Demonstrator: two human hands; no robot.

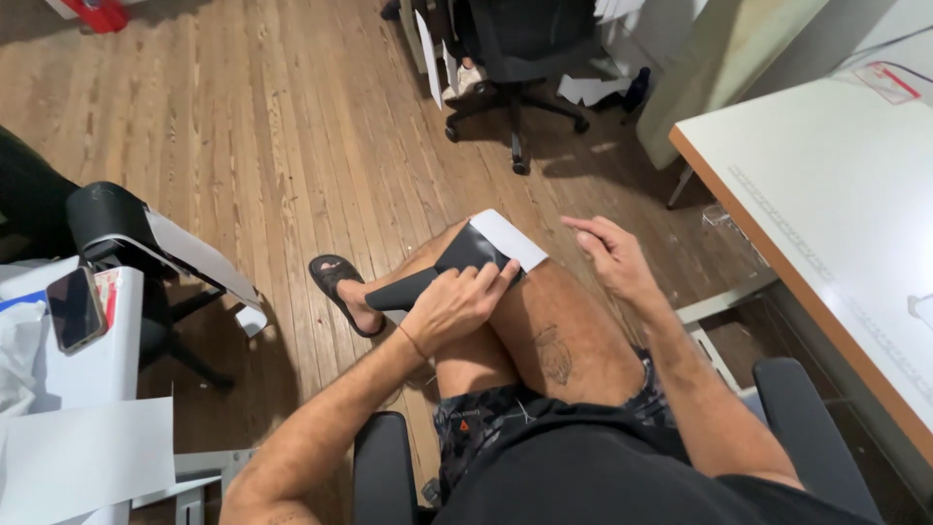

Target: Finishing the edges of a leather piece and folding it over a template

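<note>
Wooden plank flooring (292,126) was spread across most of the view, with a black office chair (515,49) parked up at the far end and scraps of white paper (593,89) scattered by its wheels. A folded sheet, black on one side and white on the other (466,255), was laid across the raised knee of a seated person. It was being pressed down by the left hand (452,309), fingers flat on the black part near the fold, so nothing was really gripped, just pinned. The right hand (614,255) was held just beside the sheet's white edge, open and loose, with nothing in it. A black sandal (335,284) was seen on the foot below. Off to the left, a phone (76,309) was left on a white table (107,360), and a long white desk (826,194) was seen on the right.
</note>
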